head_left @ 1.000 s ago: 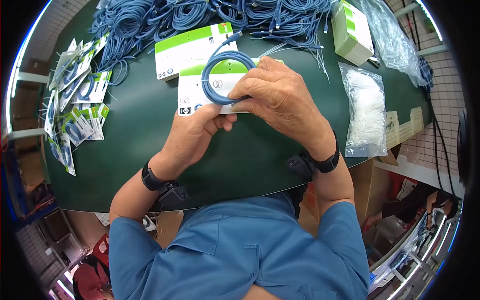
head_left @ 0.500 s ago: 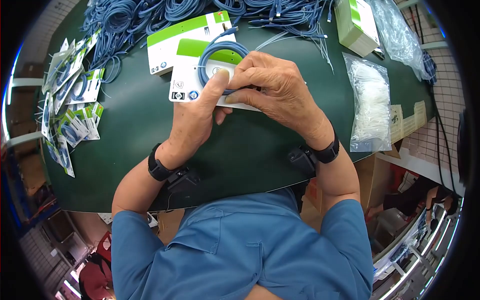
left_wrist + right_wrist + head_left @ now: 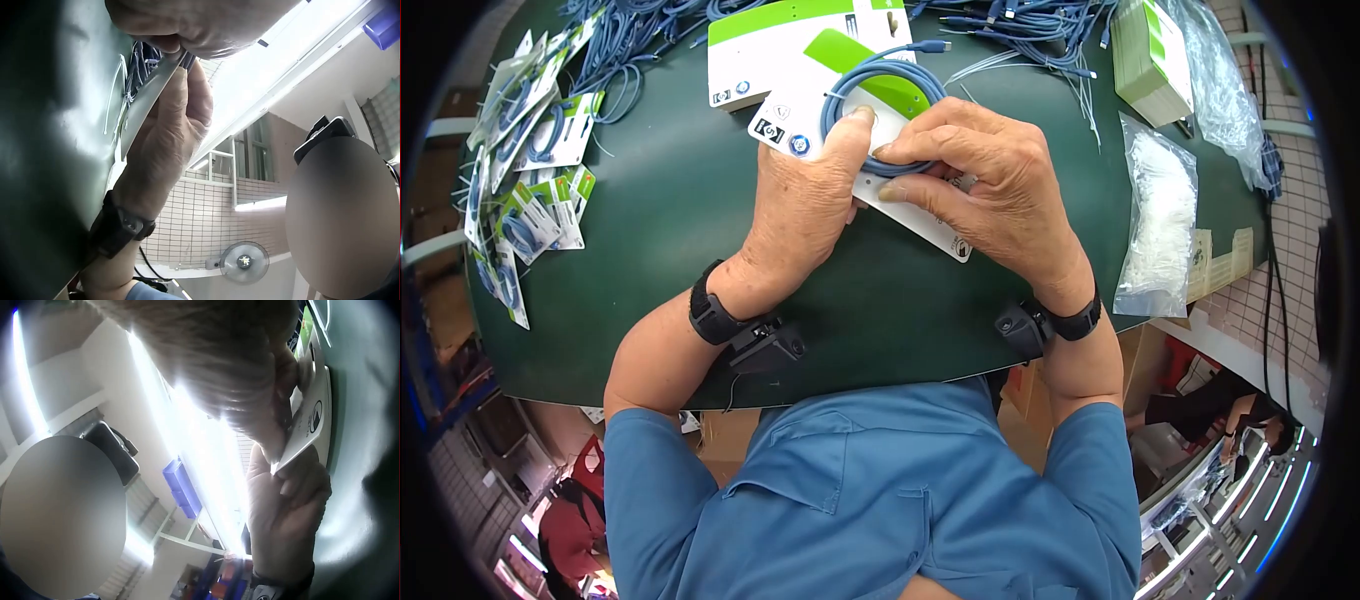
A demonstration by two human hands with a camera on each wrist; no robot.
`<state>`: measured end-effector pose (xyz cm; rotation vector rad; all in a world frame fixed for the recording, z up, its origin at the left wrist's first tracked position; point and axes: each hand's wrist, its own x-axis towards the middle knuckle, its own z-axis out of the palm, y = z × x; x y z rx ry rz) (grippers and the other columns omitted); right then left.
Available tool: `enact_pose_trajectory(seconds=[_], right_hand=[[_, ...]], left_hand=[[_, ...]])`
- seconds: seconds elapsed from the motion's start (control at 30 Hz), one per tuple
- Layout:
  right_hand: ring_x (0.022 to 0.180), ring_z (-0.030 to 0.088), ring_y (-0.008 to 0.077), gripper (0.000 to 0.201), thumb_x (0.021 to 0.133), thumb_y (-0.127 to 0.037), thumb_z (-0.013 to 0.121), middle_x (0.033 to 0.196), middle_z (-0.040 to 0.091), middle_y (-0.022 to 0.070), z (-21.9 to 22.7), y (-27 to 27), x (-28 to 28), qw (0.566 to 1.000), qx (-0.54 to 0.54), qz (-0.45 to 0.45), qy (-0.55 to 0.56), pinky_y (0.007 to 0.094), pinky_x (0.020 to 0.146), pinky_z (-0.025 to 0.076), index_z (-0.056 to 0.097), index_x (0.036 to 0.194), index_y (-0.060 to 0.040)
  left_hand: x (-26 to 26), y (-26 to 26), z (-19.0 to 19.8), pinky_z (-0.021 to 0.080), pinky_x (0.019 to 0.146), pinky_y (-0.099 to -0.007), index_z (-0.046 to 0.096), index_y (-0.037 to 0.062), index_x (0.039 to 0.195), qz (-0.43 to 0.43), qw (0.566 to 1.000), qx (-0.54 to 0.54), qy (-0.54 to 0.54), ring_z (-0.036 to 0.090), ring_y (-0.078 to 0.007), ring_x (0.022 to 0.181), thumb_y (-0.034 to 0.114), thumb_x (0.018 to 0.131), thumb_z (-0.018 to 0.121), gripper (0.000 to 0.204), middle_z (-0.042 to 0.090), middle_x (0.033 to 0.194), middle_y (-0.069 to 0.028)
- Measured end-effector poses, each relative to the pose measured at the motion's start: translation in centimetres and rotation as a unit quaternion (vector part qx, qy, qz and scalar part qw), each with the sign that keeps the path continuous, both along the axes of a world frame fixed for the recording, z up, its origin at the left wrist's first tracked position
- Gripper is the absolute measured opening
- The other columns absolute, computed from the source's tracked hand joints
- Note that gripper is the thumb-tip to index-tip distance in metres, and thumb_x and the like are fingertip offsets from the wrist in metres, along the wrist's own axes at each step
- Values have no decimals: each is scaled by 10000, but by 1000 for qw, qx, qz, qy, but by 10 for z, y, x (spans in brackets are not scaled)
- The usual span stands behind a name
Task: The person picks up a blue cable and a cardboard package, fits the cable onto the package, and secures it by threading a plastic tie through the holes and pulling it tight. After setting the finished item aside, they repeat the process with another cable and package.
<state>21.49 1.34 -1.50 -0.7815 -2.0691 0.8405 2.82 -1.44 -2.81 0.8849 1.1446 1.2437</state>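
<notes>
My left hand (image 3: 805,200) grips a white and green packaging card (image 3: 780,125), thumb on its face and fingers behind it. A coiled blue cable (image 3: 836,98) lies against the card, its plug (image 3: 930,46) sticking out at the upper right. The left thumb presses inside the coil. With thumb and forefinger, my right hand (image 3: 1000,180) pinches the lower right of the coil, at the card. In the right wrist view the card (image 3: 306,434) is seen nearly edge-on between both hands. The back of the card is hidden in the head view.
Behind the hands lies a stack of cards (image 3: 745,55), with loose blue cables (image 3: 1020,30) beyond. Carded cables (image 3: 530,225) are heaped at the left. On the right are a bag of white ties (image 3: 1155,220), a card stack (image 3: 1145,60) and clear plastic (image 3: 1220,100).
The card and coil have turned clockwise, so the card's right end now points down toward the body. The left thumb has moved up from the card's lower edge into the coil. Both hands keep hold.
</notes>
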Motion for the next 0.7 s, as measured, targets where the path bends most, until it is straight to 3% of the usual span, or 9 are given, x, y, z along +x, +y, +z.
enact_pose_trajectory(seconds=[0.43,0.63,0.7], right_hand=[[832,691,119,286,768,-31,882,977,734,48,3,-3,2,995,-100,-1,2,253,652,552,794,1039,-58],[825,686,115,274,780,-5,866,993,731,48,-1,-1,-3,999,-43,-3,17,250,654,547,789,1038,-55],[820,689,121,266,780,18,854,998,730,52,6,-1,0,999,5,-3,42,249,658,549,785,1028,-49]], left_hand=[[0,2,-7,438,405,-230,597,-4,1178,-28,999,-21,5,581,-74,558,170,975,638,270,656,847,-38],[-4,4,-9,422,408,-224,616,-3,1156,-39,999,8,23,569,-73,540,160,975,638,245,664,856,-38],[-5,4,-3,410,415,-223,624,0,1149,-5,997,49,55,565,-70,541,156,982,638,229,665,863,-34]])
